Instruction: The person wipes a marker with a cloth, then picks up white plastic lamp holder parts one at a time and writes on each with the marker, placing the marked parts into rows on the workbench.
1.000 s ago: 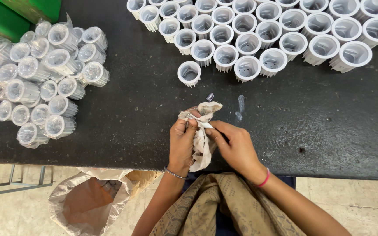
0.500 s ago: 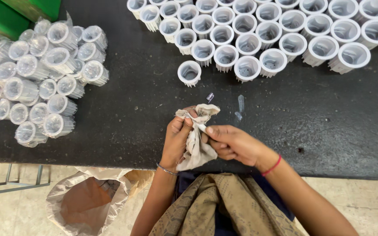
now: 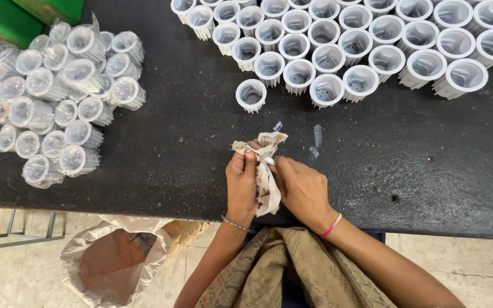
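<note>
Hands meet at the near edge of a dark worktop. Left hand grips a crumpled beige cloth; right hand pinches a small white part into the cloth's folds. Just beyond stands one white ribbed cup, then rows of cups far right. Plastic-wrapped cups are heaped far left. An open sack sits on the floor, near left.

A black counter is seen under even light. A pale concrete floor is shown at 6 to 8 o'clock, a metal frame at 8 o'clock, a green crate at 10 o'clock.
</note>
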The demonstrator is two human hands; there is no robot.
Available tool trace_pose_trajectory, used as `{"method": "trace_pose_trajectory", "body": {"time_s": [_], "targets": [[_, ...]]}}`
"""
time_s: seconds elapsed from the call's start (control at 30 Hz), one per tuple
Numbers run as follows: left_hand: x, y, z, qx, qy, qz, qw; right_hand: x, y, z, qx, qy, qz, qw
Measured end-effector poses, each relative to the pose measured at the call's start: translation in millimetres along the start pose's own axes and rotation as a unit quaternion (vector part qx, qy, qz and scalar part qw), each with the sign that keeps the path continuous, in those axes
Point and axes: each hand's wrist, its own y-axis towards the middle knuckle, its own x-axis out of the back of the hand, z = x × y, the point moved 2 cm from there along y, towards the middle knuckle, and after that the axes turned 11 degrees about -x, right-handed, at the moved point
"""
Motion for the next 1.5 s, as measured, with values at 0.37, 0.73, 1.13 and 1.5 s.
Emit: {"method": "trace_pose_trajectory", "body": {"time_s": [0.37, 0.73, 1.13, 1.5], "targets": [[1, 9, -39, 0.044, 0.013, 0.136, 0.990, 3, 10, -30, -0.361, 0.585, 0.443, 0.576], [5, 2, -21, 0.026, 0.028, 0.079, 0.996, -16, 1, -19, -0.227, 0.488, 0.260, 0.802], [7, -6, 12, 0.002, 0.005, -0.072, 0.997, 5, 4, 9, 0.066, -0.055, -0.001, 0.996], [9, 0, 28, 0.009, 0.033, -0.117, 0.993, -8, 11, -1, 0.129, -0.078, 0.001, 0.989]]}}
